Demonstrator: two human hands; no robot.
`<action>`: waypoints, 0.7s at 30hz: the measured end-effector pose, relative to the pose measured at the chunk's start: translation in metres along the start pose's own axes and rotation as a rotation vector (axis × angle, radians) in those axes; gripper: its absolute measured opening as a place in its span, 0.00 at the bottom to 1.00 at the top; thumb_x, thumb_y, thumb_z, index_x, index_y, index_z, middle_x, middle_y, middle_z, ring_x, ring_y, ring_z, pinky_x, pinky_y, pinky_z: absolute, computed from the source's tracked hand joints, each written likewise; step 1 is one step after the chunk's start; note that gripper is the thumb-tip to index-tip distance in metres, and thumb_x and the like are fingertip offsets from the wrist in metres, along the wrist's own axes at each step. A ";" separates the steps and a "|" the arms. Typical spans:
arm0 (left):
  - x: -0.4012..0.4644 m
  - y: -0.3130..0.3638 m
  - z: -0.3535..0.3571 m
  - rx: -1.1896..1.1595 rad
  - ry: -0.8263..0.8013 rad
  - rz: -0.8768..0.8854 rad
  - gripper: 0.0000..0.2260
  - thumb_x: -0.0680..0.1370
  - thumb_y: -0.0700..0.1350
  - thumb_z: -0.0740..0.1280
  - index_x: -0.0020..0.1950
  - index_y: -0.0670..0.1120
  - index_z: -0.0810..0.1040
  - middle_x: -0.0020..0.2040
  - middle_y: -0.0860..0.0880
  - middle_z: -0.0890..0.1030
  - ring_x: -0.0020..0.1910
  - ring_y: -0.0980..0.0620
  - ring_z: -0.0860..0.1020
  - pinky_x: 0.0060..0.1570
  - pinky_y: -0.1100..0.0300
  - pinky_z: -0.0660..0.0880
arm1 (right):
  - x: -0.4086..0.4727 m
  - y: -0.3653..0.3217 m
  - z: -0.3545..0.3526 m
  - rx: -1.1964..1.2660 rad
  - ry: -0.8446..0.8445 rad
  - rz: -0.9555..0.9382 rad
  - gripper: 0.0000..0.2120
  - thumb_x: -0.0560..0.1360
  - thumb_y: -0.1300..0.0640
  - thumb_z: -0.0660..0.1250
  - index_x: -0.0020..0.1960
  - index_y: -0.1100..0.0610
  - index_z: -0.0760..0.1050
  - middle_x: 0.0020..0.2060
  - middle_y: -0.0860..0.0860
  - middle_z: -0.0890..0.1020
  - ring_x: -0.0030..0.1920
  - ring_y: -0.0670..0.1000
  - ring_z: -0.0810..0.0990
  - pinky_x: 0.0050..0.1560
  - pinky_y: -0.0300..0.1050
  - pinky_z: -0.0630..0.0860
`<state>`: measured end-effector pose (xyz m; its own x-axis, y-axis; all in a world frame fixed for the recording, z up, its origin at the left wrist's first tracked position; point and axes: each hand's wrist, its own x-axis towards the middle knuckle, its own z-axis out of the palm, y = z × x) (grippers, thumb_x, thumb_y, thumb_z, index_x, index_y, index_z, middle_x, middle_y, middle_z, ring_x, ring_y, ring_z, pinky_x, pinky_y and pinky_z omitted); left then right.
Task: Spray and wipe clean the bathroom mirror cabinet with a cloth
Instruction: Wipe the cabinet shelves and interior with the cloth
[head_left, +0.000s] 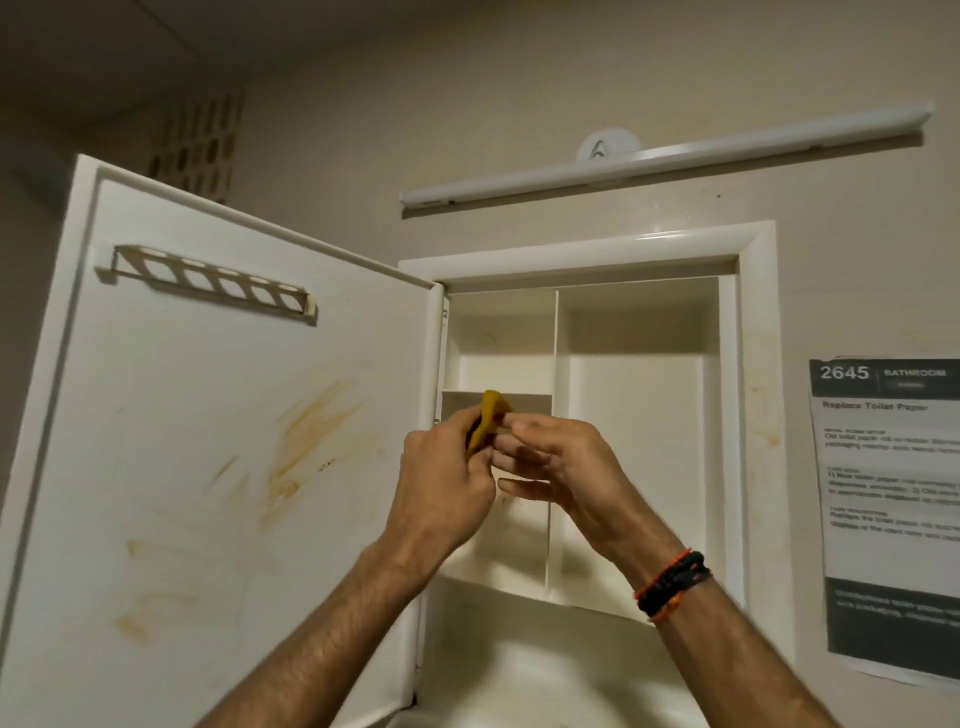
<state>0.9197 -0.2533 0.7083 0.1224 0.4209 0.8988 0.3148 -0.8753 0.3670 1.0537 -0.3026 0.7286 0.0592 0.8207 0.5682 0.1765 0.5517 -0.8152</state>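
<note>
Both hands (498, 467) on small, crumpled mustard-yellow cloth (485, 423) before stained open cabinet (753, 415).

Both forearms are bare, no sleeves showing. The right wrist wears a stack of braided black and orange thread bracelets (672, 586), at about four o'clock.
</note>
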 end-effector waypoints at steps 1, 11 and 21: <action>0.005 -0.001 -0.002 -0.011 0.024 -0.036 0.12 0.77 0.38 0.66 0.56 0.52 0.81 0.39 0.61 0.81 0.39 0.63 0.79 0.40 0.76 0.75 | 0.003 -0.003 -0.001 -0.030 0.040 -0.024 0.12 0.79 0.56 0.64 0.57 0.62 0.80 0.45 0.54 0.86 0.50 0.52 0.85 0.54 0.54 0.81; 0.086 0.002 -0.012 0.001 0.253 -0.186 0.07 0.75 0.37 0.64 0.46 0.43 0.82 0.39 0.45 0.83 0.38 0.47 0.80 0.38 0.57 0.80 | 0.059 -0.030 -0.027 -0.702 0.705 -0.389 0.18 0.77 0.50 0.67 0.64 0.57 0.77 0.57 0.52 0.83 0.57 0.52 0.81 0.60 0.51 0.77; 0.142 -0.015 0.040 0.306 0.181 -0.178 0.09 0.76 0.35 0.68 0.56 0.39 0.78 0.52 0.40 0.80 0.50 0.41 0.80 0.49 0.52 0.78 | 0.108 -0.013 -0.020 -1.220 0.799 -0.526 0.18 0.82 0.52 0.54 0.67 0.59 0.72 0.33 0.56 0.79 0.32 0.57 0.76 0.33 0.43 0.63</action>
<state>0.9698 -0.1710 0.8207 -0.1187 0.4874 0.8651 0.5855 -0.6693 0.4574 1.0773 -0.2237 0.8027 0.1564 0.0702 0.9852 0.9874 -0.0352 -0.1542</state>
